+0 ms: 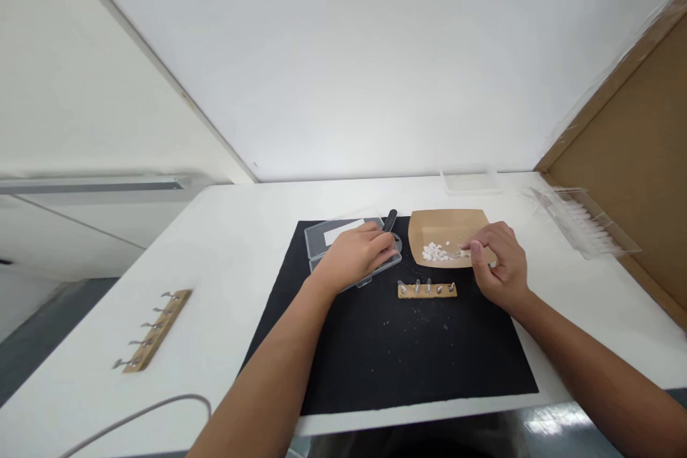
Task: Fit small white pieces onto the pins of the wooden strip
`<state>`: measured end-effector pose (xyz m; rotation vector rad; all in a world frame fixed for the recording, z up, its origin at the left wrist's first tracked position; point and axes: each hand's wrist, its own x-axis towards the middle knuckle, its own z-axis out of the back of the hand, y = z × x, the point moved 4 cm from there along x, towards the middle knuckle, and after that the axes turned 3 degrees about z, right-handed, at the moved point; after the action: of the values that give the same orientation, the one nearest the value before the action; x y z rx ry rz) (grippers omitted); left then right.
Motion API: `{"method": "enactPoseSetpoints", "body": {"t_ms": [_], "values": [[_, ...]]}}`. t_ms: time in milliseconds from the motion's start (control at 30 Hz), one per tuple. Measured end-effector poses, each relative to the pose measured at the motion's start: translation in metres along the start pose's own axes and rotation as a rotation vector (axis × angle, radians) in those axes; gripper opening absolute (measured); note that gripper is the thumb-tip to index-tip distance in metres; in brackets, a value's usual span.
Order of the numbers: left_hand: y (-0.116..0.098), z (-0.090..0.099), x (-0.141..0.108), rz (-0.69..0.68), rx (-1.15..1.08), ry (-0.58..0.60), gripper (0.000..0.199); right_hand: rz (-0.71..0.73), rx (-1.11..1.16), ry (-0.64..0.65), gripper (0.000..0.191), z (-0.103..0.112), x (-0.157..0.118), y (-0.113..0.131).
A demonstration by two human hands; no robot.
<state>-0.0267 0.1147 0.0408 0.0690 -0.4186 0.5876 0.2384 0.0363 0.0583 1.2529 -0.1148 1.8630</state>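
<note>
My left hand (357, 250) lies over an open clear plastic case (316, 237). Its fingers are bent together at the case's right end, and what they close on, if anything, is hidden. Beside them are a black handle (391, 219) and a round clear disc (397, 242). My right hand (502, 265) reaches over the right side of a brown paper tray (448, 218), thumb and forefinger slightly apart. Near its fingertips lie small white pieces (434, 252) in the tray. In front of the tray stands a small wooden strip (428, 291) bearing several clear and metal pegs.
A black mat (408, 358) covers part of the white table (225, 257). To the left lies a wooden strip with metal hooks (158, 333), near a grey cable (161, 401). At right are clear plastic trays (582, 222) and a brown board (638, 122); a translucent container (469, 181) stands behind.
</note>
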Motion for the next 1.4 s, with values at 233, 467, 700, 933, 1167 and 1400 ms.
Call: {"method": "enactPoseSetpoints", "body": {"t_ms": [233,467,700,933,1167,1400], "values": [[0.004,-0.003,-0.002,0.009,-0.026,0.077,0.029,0.036,0.049,-0.009,0.016,0.001,0.000,0.001],[0.001,0.006,0.002,0.173,-0.212,-0.087,0.021,0.087,0.104,0.038,0.014,-0.001,0.001,0.008],[-0.039,0.000,0.015,0.539,-0.906,-0.187,0.026,0.010,0.188,0.237,0.014,-0.018,0.001,0.020],[-0.065,-0.017,0.015,0.655,-1.223,-0.259,0.028,-0.128,0.305,0.257,0.014,-0.021,0.000,0.024],[-0.073,-0.011,0.014,0.640,-1.112,-0.293,0.024,-0.143,0.400,0.317,0.015,-0.023,-0.002,0.021],[-0.074,-0.013,0.012,0.603,-1.123,-0.296,0.021,-0.100,0.378,0.267,0.006,-0.019,0.001,0.023]]}}
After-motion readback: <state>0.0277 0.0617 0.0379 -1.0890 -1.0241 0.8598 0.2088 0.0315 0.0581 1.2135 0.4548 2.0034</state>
